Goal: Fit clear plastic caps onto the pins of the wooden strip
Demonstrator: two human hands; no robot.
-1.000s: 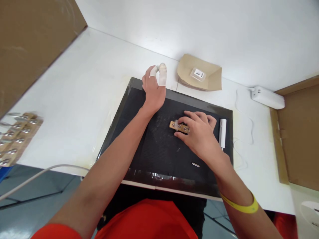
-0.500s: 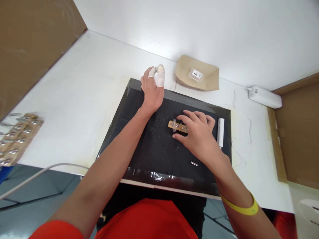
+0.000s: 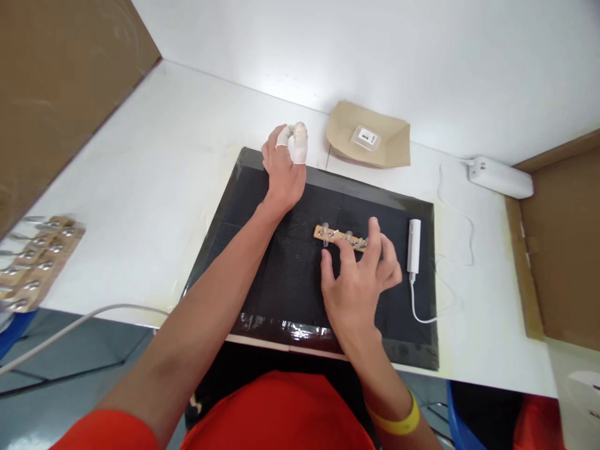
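Note:
Beyond the far edge of the black mat (image 3: 281,250), my left hand (image 3: 287,165) is closed in a pinch, white finger cots on two of its digits. Whatever those fingertips hold, if anything, I cannot make out. My right hand (image 3: 359,281) has its fingers apart, thumb and forefinger by the near side of a narrow wooden strip (image 3: 318,231). Metal studs line this strip, and small clear plastic tips (image 3: 325,235) sit on it. Whether the forefinger touches the strip I cannot tell. Part of the strip's right end is behind the fingers.
A white stick-shaped device (image 3: 414,247) with a cable lies at the mat's right. Behind stands a cardboard tray (image 3: 396,153) holding a small labelled plastic box (image 3: 366,138). At far left is a board of metal studs (image 3: 59,247); at right, a white power strip (image 3: 500,177). Cardboard panels flank the table.
My right hand has shifted left and toward me, its fingers now pointing more away from me. The small metal cylinder on the mat is no longer visible. My left hand keeps its pinch.

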